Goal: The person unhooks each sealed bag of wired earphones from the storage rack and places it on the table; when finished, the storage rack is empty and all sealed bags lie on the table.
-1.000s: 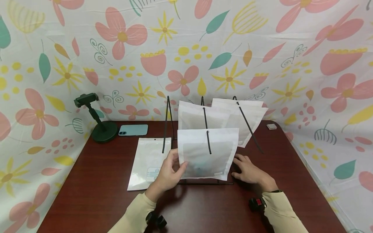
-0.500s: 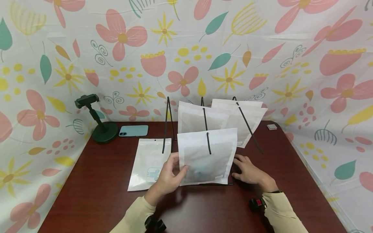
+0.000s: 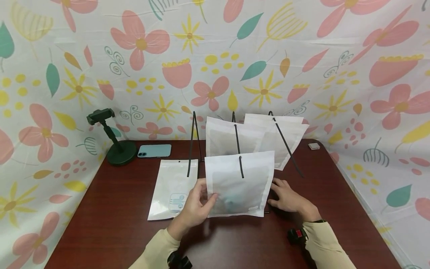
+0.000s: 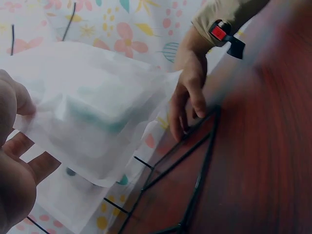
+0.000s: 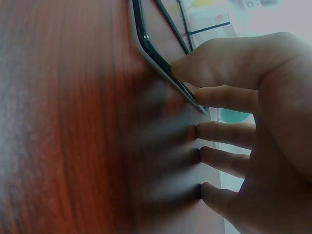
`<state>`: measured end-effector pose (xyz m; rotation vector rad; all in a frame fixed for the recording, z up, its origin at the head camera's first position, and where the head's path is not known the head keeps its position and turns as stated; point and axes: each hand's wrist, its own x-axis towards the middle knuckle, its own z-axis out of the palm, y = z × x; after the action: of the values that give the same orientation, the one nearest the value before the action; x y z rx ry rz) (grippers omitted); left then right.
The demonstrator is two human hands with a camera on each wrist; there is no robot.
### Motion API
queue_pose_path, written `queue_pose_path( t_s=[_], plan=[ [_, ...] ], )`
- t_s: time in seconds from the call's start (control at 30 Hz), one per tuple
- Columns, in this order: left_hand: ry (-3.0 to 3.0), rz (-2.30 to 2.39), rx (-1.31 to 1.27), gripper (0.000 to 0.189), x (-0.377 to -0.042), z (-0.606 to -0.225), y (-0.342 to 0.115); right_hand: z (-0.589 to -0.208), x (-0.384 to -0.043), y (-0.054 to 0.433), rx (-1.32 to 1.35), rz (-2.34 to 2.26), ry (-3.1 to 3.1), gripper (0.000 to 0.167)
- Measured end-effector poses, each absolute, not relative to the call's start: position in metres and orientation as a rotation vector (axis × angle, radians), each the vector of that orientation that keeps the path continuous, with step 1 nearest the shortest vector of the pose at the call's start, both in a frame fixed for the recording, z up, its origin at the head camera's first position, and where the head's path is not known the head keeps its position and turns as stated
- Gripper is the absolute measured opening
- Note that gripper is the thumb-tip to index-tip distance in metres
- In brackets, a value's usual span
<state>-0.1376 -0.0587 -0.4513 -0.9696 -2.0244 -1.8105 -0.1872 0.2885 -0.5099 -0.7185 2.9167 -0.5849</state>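
In the head view my left hand (image 3: 193, 204) pinches the left edge of a white zip pouch (image 3: 243, 186) between thumb and fingers. The middle prong of a black wire display rack (image 3: 192, 149) passes through the hole at the pouch's top, and the prong's tip sticks out in front. Something teal shows faintly through the pouch (image 4: 97, 112) in the left wrist view. My right hand (image 3: 290, 198) is low at the rack's right side. In the right wrist view its thumb and index finger hold the rack's base wire (image 5: 141, 36), with the other fingertips at the tabletop.
Further white pouches (image 3: 221, 138) hang behind on the middle prong and on the right one. Left of the rack lies a white pouch (image 3: 173, 179) with an earphone print. Behind it are a light blue phone (image 3: 154, 150) and a dark green stand (image 3: 119, 151). A small white item (image 3: 314, 146) lies back right.
The front pouch has come down and toward me along the prong, its top tilting a little, with my left hand on its edge. My right hand stays at the rack's base.
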Motion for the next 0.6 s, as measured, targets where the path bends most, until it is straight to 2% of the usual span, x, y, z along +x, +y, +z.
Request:
queue_pose_path(
  t_s=[0.3,0.6],
  plan=[
    [-2.043,-1.766,-0.979,0.039,-0.138,-0.463,-0.059,-0.518,-0.189,0.290,-0.828,-0.590,2.964,0.040],
    [-2.022,-1.809,-1.001,0.038,-0.132,-0.463,-0.063,-0.520,-0.191,0.292,-0.849,-0.596,2.967,0.038]
  ],
)
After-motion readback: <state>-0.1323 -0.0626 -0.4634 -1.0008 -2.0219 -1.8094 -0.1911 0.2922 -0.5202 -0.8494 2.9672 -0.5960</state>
